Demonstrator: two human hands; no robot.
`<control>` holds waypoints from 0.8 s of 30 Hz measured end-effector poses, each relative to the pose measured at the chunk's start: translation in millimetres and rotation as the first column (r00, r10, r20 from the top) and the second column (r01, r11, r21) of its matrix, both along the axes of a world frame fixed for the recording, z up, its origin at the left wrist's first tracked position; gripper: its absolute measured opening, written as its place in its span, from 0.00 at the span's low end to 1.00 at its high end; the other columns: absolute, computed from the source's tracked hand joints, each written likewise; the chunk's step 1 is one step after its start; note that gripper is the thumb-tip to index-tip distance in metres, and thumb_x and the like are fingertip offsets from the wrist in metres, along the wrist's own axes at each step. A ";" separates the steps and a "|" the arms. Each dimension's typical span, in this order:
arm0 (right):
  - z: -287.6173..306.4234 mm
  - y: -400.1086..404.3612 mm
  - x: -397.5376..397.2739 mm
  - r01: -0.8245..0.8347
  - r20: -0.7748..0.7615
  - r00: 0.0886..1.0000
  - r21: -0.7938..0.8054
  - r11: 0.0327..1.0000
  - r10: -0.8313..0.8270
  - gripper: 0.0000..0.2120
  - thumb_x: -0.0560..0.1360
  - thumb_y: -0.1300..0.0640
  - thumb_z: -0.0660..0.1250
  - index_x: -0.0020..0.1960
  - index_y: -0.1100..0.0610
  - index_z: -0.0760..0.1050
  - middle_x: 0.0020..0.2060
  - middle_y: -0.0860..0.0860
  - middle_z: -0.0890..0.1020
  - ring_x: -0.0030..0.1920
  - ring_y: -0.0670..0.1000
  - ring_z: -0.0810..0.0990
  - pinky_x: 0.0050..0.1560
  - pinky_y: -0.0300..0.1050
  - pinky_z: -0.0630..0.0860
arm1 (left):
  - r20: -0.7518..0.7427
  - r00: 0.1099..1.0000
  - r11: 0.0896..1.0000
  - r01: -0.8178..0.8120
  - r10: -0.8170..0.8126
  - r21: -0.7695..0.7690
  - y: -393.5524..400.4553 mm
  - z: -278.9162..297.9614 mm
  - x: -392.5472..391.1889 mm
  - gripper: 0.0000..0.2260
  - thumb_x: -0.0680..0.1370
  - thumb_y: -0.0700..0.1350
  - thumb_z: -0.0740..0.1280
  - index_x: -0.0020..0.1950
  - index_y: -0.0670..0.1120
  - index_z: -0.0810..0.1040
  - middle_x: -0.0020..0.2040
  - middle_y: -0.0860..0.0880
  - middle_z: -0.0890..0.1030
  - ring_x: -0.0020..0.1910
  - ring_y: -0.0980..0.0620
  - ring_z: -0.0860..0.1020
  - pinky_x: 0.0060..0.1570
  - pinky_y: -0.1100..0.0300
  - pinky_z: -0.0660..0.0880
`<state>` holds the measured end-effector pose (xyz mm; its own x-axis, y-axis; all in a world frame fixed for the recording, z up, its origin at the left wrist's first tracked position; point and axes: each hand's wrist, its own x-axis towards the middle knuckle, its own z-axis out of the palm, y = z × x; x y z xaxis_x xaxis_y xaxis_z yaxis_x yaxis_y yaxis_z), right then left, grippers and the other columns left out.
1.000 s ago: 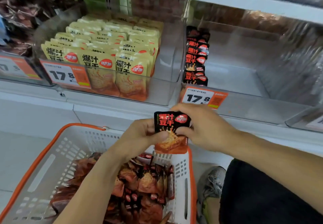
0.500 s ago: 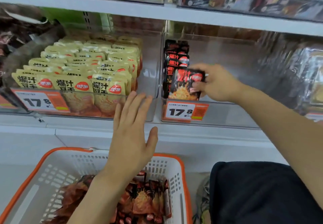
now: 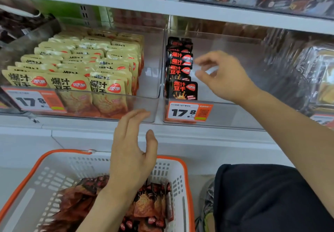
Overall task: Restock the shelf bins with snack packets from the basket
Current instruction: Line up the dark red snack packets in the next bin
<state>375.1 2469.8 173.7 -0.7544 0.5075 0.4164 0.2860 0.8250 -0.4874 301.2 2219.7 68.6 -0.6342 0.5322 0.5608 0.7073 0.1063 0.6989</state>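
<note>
Black snack packets [image 3: 181,79] stand in row at left side of clear right bin [image 3: 235,112]. More packets [image 3: 148,204] lie in orange-rimmed basket [image 3: 186,177] below. Right hand [image 3: 222,77] inside bin just beside row, fingers loosely bent, holding nothing. Left hand [image 3: 131,157] above basket, fingers straight, empty. Yellow packets [image 3: 75,69] fill left bin [image 3: 150,108]. Price tag [image 3: 188,112] on right bin front.
</note>
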 end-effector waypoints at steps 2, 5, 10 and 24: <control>10.9 -31.6 0.9 -0.089 -0.208 0.974 0.034 0.995 0.095 0.06 0.76 0.61 0.70 0.52 0.55 0.80 0.48 0.53 0.82 0.45 0.46 0.80 0.46 0.34 0.76 | 0.120 0.990 0.985 0.088 -0.070 -0.151 -0.4 -18.1 -6.4 0.09 0.81 0.43 0.64 0.60 0.49 0.77 0.54 0.56 0.78 0.54 0.63 0.74 0.53 0.75 0.68; -0.3 -85.8 0.5 -0.266 -0.214 0.937 0.070 0.962 0.274 0.05 0.74 0.63 0.69 0.48 0.56 0.79 0.42 0.50 0.81 0.39 0.47 0.78 0.40 0.32 0.72 | 0.273 0.946 0.786 0.299 -0.172 -0.541 -8.4 -68.8 -20.2 0.10 0.81 0.48 0.65 0.62 0.49 0.77 0.56 0.55 0.79 0.53 0.58 0.77 0.54 0.62 0.75; -106.4 -139.3 7.1 -0.511 0.469 0.707 -0.178 0.841 0.529 0.05 0.77 0.57 0.68 0.51 0.55 0.79 0.46 0.47 0.80 0.44 0.44 0.74 0.50 0.44 0.73 | 0.426 0.900 0.380 0.428 -0.095 -0.820 -50.4 -160.3 -5.4 0.10 0.81 0.51 0.64 0.58 0.49 0.77 0.51 0.51 0.82 0.47 0.52 0.79 0.48 0.58 0.76; -289.4 -220.2 67.1 -0.407 0.903 0.001 -0.391 0.825 0.429 0.06 0.74 0.57 0.70 0.50 0.57 0.76 0.41 0.53 0.79 0.42 0.57 0.79 0.38 0.48 0.74 | 0.654 0.737 0.181 0.676 -0.168 -0.714 -100.7 -234.2 52.9 0.15 0.69 0.48 0.71 0.54 0.45 0.81 0.49 0.46 0.83 0.46 0.48 0.81 0.46 0.52 0.77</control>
